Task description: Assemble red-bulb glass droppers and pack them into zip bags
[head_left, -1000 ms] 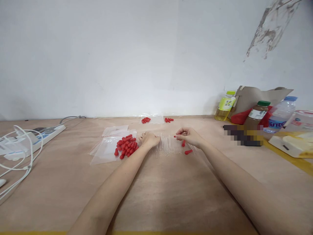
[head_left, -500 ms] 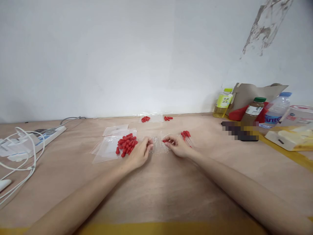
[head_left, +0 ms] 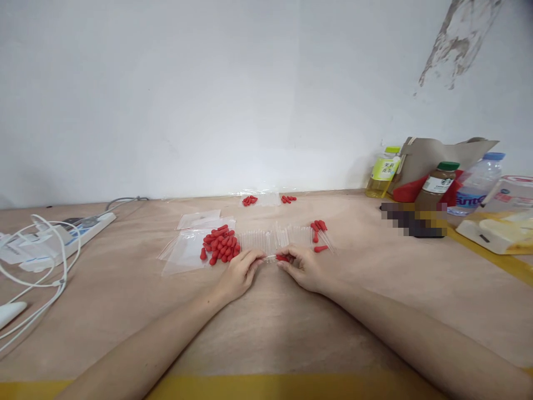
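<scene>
Unlike a second ago, a red rubber bulb [head_left: 282, 258] pinched in the right hand [head_left: 306, 269] is lined up with a clear tube [head_left: 270, 258] pinched in the left hand's grip [head_left: 240, 274].

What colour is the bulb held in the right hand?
The bulb in the right hand is red, best seen in the head view.

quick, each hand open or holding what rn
Left hand: closed, holding a clear tube.
Right hand: closed, holding a red bulb.
</scene>
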`<state>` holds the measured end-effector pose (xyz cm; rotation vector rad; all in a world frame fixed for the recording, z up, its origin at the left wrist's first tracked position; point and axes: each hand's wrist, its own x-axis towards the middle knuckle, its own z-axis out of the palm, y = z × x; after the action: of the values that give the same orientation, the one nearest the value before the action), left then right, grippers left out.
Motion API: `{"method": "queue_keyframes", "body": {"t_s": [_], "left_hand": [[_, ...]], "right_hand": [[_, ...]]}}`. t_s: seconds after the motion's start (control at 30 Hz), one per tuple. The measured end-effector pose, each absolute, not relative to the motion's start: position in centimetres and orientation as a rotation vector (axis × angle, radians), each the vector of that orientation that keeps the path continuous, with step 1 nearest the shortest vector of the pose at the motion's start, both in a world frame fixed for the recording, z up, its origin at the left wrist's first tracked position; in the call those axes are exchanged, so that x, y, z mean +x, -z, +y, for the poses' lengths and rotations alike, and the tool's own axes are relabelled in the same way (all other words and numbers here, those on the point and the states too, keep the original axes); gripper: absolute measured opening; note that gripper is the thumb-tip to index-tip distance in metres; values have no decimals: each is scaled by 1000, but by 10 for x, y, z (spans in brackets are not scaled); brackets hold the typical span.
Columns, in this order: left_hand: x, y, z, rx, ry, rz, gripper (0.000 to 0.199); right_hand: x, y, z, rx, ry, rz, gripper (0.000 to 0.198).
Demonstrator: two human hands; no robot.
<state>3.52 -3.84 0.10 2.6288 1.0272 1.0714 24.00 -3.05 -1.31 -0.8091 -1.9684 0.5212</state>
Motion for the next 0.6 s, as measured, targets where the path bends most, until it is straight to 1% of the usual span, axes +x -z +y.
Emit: {"method": "queue_keyframes", "body": {"t_s": [0.23, 0.43, 0.6], "left_hand": [[32, 0, -38, 2690, -1098, 874, 23], [32, 2, -37, 2660, -1157, 794, 22], [31, 1, -38, 2674, -1145, 738, 23]], "right_hand": [[241, 8, -34, -766, -462, -1985, 8], [242, 10, -33, -723, -497, -1975, 11], [245, 12, -34, -654, -442, -2034, 13]]}}
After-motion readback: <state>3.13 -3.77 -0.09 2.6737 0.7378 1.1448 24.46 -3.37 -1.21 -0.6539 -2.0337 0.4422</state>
